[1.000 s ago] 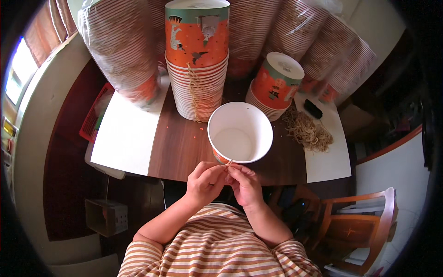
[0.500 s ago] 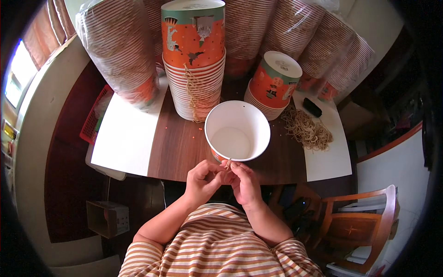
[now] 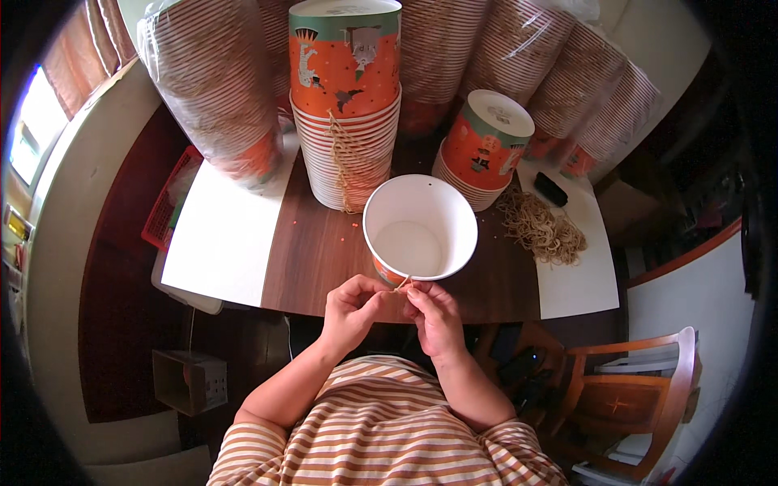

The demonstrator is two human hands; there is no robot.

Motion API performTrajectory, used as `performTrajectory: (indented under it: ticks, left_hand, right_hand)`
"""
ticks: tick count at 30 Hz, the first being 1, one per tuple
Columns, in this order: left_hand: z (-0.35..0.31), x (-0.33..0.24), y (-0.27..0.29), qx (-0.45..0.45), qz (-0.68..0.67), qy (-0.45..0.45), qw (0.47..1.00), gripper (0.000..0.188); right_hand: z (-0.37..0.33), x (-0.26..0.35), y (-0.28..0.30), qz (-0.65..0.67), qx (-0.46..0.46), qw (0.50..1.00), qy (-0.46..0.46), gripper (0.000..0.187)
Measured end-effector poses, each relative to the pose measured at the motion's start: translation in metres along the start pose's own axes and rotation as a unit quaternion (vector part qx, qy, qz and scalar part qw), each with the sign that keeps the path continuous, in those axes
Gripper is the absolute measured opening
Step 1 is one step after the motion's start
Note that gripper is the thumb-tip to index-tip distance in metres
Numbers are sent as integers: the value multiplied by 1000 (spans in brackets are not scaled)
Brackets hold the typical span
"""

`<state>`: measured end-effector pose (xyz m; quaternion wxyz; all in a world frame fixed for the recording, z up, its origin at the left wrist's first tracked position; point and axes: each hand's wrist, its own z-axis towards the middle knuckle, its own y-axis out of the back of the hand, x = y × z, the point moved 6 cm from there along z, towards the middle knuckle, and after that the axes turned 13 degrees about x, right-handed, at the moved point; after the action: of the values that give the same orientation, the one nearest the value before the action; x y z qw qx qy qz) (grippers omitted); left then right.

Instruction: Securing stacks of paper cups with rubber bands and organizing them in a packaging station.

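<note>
A paper bucket [image 3: 421, 201], white inside and orange outside, stands upright with its mouth up near the table's front edge. At its near rim, a thin tan cord [image 3: 403, 285] runs down over the outside. My left hand [image 3: 348, 312] pinches the cord between thumb and fingertips, just left of the rim's nearest point. Close beside it, my right hand [image 3: 438, 317] pinches the cord too, its fingers touching the bucket's near side. A small dark hole shows in the far inner wall. The cord's ends are hidden by my fingers.
Behind the bucket stands a tall stack of upturned orange-and-green buckets [image 3: 344, 73] with cords hanging down it. A shorter stack [image 3: 480, 150] is right of it, beside a tan cord heap [image 3: 547, 231] and a black object [image 3: 551, 189]. Plastic-wrapped stacks [image 3: 212, 89] line the back.
My fingertips have drawn apart slightly, and the cord between them now shows stretched near the rim. The view has shifted a little; the bucket stands where it was.
</note>
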<state>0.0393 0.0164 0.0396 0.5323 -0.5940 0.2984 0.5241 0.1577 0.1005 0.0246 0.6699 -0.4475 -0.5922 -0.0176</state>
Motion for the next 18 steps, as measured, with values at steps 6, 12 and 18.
performTrajectory:
  ticks: [6, 12, 18]
  left_hand:
    - [5, -11, -12, -6, -15, -6, 1000, 19]
    - [8, -10, -18, 29, 106, 12, 994, 28]
    - [9, -13, -10, -1, 215, 25, 976, 8]
  right_hand:
    - [-3, 9, -5, -89, 14, 996, 25, 13]
    - [-5, 11, -12, -82, 31, 995, 46, 11]
    - [-6, 15, -13, -127, 19, 991, 40, 11]
